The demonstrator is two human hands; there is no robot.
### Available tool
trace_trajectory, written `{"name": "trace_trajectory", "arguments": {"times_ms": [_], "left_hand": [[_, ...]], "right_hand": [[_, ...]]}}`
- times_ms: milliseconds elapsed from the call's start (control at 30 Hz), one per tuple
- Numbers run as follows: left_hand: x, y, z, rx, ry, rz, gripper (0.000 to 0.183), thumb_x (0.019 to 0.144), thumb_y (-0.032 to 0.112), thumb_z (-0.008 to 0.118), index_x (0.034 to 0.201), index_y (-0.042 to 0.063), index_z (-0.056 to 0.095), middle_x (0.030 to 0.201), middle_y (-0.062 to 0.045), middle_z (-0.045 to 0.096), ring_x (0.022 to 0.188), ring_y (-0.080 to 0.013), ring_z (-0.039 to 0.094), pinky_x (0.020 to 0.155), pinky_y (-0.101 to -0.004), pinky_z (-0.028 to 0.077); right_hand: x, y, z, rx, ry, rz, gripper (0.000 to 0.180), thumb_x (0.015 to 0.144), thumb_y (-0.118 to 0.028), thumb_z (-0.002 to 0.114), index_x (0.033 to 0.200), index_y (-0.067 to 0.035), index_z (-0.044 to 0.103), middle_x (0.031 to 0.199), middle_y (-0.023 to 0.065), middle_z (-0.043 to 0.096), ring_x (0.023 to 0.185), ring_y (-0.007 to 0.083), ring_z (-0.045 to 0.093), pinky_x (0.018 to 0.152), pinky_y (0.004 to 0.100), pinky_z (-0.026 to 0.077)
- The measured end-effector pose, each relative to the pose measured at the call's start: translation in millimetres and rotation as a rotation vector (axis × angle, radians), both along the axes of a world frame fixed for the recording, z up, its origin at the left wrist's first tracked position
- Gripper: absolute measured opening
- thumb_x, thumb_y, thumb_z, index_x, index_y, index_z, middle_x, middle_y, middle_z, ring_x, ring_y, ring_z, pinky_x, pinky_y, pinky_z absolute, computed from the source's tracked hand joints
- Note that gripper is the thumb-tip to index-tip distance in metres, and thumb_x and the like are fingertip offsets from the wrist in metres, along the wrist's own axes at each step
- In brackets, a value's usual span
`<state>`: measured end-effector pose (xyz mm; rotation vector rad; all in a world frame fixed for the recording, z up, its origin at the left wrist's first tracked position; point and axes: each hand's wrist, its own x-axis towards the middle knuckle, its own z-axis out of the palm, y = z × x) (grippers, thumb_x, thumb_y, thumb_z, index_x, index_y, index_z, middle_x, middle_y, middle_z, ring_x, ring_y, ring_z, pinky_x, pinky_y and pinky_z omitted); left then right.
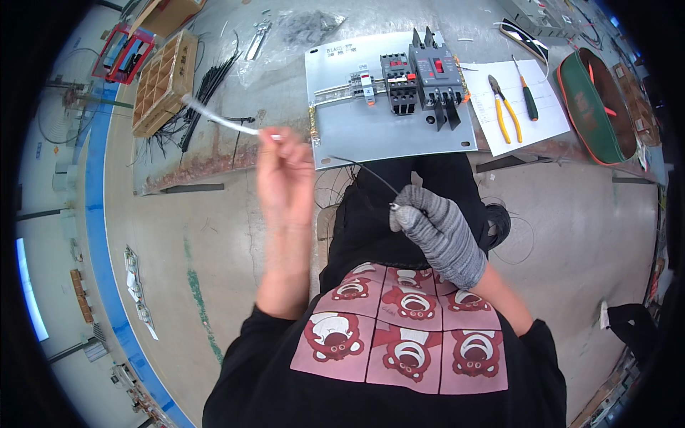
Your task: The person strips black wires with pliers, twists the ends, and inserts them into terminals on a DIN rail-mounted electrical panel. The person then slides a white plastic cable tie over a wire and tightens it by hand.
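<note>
My bare left hand [286,166], blurred by motion, pinches a thin white tube [222,121] that sticks out to the left over the bench edge. A grey knitted glove covers my right hand [441,232], which grips a thin black wire [374,174] above my lap. The wire's far end points toward a metal mounting plate [353,134] lying at the bench's front edge. On the plate are a DIN rail [333,95] with a small module [366,85], a contactor with an overload relay [398,83], and a moulded-case circuit breaker [436,75].
A wooden compartment box [166,83] and a bundle of thin black strands [208,85] lie left of the plate. Yellow-handled diagonal cutters [505,112] and a screwdriver [527,93] rest on paper [548,125]. Further right stands a green pouch [594,117]. A plastic bag [310,29] lies behind.
</note>
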<state>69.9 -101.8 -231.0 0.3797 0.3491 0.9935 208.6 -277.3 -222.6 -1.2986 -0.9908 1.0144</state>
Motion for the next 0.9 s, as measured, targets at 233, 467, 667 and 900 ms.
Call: {"name": "trace_trajectory", "arguments": {"times_ms": [233,467,667,900], "left_hand": [[12,-68,14,0.35,0.584,-0.278,0.01,0.088,0.006,0.061,0.096,0.001,0.062,0.077,-0.001,0.058,0.063,-0.0049,0.05,0.058,-0.0174,0.04],[8,-56,15,0.648,0.595,-0.235,0.007,0.088,0.006,0.061,0.093,0.001,0.06,0.085,0.0,0.05,0.066,-0.0051,0.046,0.058,-0.0188,0.037],[4,-38,10,0.376,0.361,-0.109,0.01,0.091,0.009,0.057,0.098,0.001,0.056,0.08,-0.001,0.052,0.061,-0.0061,0.041,0.055,-0.021,0.035],[2,-41,13,0.439,0.518,-0.268,0.009,0.091,0.007,0.056,0.097,0.0,0.056,0.076,-0.001,0.052,0.059,-0.0068,0.039,0.053,-0.0209,0.032]], "right_hand": [[4,25,8,0.062,-0.108,-0.028,0.017,0.093,-0.015,0.053,0.1,0.0,0.057,0.075,0.0109,0.062,0.07,0.0227,0.063,0.066,0.0306,0.048],[3,29,14,0.04,-0.147,0.055,0.024,0.093,-0.015,0.054,0.107,0.004,0.056,0.08,0.0166,0.062,0.073,0.0283,0.061,0.069,0.0336,0.049],[11,23,5,-0.212,0.044,0.134,0.025,0.094,-0.02,0.053,0.107,0.001,0.059,0.074,0.0082,0.061,0.066,0.0133,0.059,0.063,0.0267,0.047],[4,22,-5,-0.173,-0.065,0.063,0.025,0.095,-0.021,0.052,0.105,0.001,0.059,0.07,0.0092,0.059,0.063,0.0154,0.057,0.061,0.0283,0.046]]}}
